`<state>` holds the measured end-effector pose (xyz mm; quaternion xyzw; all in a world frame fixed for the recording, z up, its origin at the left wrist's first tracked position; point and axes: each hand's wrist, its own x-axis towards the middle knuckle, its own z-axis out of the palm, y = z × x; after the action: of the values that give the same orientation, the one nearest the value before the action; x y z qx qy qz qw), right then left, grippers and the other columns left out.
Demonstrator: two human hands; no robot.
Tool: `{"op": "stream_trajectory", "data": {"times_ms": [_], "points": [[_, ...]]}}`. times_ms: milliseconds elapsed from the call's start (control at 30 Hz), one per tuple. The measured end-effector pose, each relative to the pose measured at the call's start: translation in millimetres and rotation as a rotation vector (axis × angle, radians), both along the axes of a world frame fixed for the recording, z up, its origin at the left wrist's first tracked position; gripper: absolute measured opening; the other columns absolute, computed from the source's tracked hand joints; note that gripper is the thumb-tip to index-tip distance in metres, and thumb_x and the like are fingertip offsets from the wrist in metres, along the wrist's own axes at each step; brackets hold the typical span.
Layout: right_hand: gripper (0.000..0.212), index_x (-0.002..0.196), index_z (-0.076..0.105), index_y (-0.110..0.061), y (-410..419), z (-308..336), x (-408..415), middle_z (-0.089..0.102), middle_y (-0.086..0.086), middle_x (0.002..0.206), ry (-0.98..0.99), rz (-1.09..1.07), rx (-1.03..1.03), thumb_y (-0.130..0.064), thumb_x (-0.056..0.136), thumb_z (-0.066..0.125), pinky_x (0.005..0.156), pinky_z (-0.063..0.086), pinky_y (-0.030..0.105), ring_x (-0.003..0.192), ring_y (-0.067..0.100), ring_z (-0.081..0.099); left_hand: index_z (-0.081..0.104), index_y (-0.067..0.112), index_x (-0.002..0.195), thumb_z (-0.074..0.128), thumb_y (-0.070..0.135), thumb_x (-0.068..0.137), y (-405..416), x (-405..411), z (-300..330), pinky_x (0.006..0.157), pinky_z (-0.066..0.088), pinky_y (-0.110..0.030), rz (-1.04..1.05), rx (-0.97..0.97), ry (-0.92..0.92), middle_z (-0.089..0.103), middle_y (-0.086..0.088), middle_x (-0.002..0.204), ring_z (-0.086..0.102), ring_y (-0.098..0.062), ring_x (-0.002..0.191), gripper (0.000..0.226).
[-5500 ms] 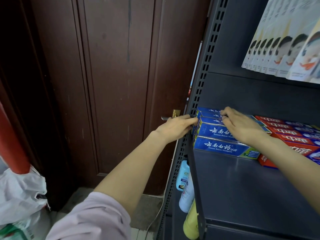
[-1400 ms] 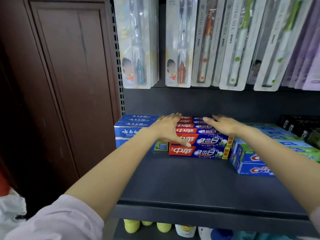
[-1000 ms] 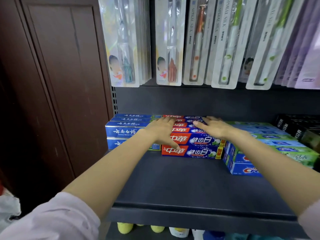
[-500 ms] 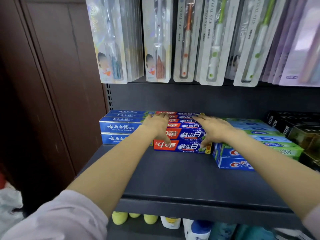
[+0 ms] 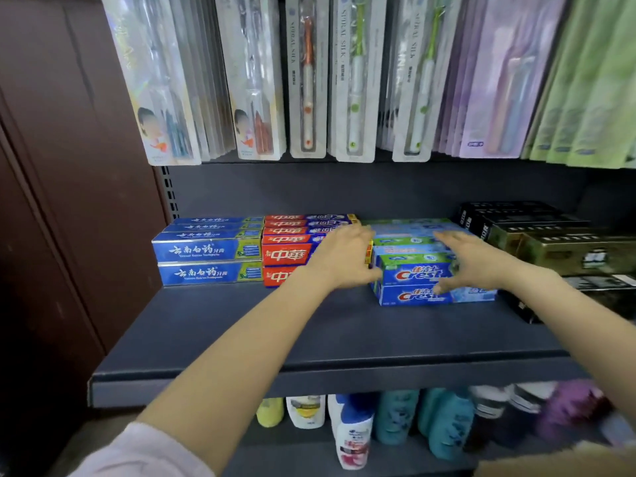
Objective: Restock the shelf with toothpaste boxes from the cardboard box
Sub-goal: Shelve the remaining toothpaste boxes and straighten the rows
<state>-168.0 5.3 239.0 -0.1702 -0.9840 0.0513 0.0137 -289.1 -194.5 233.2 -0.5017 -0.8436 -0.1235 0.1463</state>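
Both hands have slid over from the red boxes point(image 5: 292, 247) to the Crest stack point(image 5: 413, 273) around 1 o'clock on the shelf point(image 5: 309, 339): left hand point(image 5: 344, 259) and right hand point(image 5: 475, 261), fingers spread, loosely bracketing its ends. Toothbrush packs point(image 5: 306, 80) hang behind.

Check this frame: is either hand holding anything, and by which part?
Nothing is lifted. The left hand and right hand, fingers spread, flank the Crest boxes at their ends.
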Motion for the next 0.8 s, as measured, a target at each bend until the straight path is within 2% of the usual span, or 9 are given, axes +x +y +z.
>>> {"op": "stream_trajectory", "data": {"times_ms": [100, 167, 367, 533, 633, 700, 800], "points": [[0.118, 0.151, 0.003, -0.013, 10.0, -6.1, 6.5, 0.007, 0.006, 0.159, -0.006, -0.021, 0.134, -0.047, 0.067, 0.078, 0.117, 0.014, 0.030, 0.146, 0.023, 0.011, 0.025, 0.008, 0.147, 0.065, 0.058, 0.076, 17.3, 6.4, -5.4, 0.120, 0.014, -0.039, 0.038, -0.213, 0.058, 0.026, -0.007, 0.156, 0.021, -0.023, 0.144, 0.095], [0.117, 0.151, 0.002, -0.014, 17.5, -8.5, 7.5, 0.005, 0.006, 0.160, -0.040, -0.024, 0.168, -0.046, 0.069, 0.077, 0.118, 0.014, 0.031, 0.147, 0.024, 0.010, 0.018, 0.008, 0.150, 0.062, 0.063, 0.076, 28.3, 9.4, -5.0, 0.120, 0.007, -0.043, 0.083, -0.313, 0.090, 0.018, -0.005, 0.159, 0.011, -0.021, 0.148, 0.102], [0.115, 0.151, 0.000, -0.011, 33.5, -17.9, 1.7, -0.001, 0.004, 0.160, -0.023, 0.040, 0.138, -0.036, 0.071, 0.078, 0.119, 0.011, 0.029, 0.148, 0.019, 0.003, 0.015, 0.012, 0.151, 0.062, 0.057, 0.080, 51.2, 12.7, 2.2, 0.119, 0.000, -0.049, 0.151, -0.482, 0.113, 0.017, -0.003, 0.159, 0.007, -0.019, 0.149, 0.096], [0.111, 0.151, 0.000, -0.009, 42.2, -13.5, 0.2, -0.002, 0.007, 0.160, -0.066, 0.137, 0.116, -0.043, 0.075, 0.074, 0.119, 0.010, 0.032, 0.148, 0.023, 0.002, 0.019, 0.014, 0.150, 0.063, 0.053, 0.081, 62.1, 23.4, 6.1, 0.119, 0.000, -0.048, 0.252, -0.528, 0.140, 0.024, -0.002, 0.157, 0.013, -0.019, 0.148, 0.090], [0.099, 0.151, 0.008, -0.013, 50.3, 3.6, -1.5, 0.002, 0.006, 0.160, -0.093, 0.149, -0.154, -0.060, 0.080, 0.059, 0.119, 0.011, 0.036, 0.148, 0.023, 0.005, 0.024, 0.016, 0.148, 0.067, 0.048, 0.079, 66.8, 33.0, 4.2, 0.119, 0.002, -0.048, 0.304, -0.486, 0.117, 0.031, -0.002, 0.154, 0.019, -0.019, 0.146, 0.087], [0.088, 0.151, 0.014, -0.014, 58.9, 13.5, -9.8, 0.009, 0.004, 0.160, 0.014, 0.120, -0.313, -0.064, 0.085, 0.044, 0.118, 0.012, 0.034, 0.147, 0.020, 0.011, 0.027, 0.016, 0.147, 0.069, 0.050, 0.077, 70.1, 36.9, 6.9, 0.118, 0.002, -0.048, 0.333, -0.501, 0.128, 0.031, -0.003, 0.153, 0.018, -0.020, 0.146, 0.088], [0.091, 0.151, 0.014, -0.012, 63.1, 10.3, -29.1, 0.008, 0.006, 0.159, -0.018, 0.089, -0.188, -0.073, 0.084, 0.023, 0.119, 0.009, 0.035, 0.147, 0.021, 0.009, 0.019, 0.014, 0.150, 0.068, 0.057, 0.074, 73.7, 33.9, 11.9, 0.119, 0.001, -0.047, 0.361, -0.570, 0.143, 0.020, -0.004, 0.158, 0.010, -0.022, 0.148, 0.100]]}}
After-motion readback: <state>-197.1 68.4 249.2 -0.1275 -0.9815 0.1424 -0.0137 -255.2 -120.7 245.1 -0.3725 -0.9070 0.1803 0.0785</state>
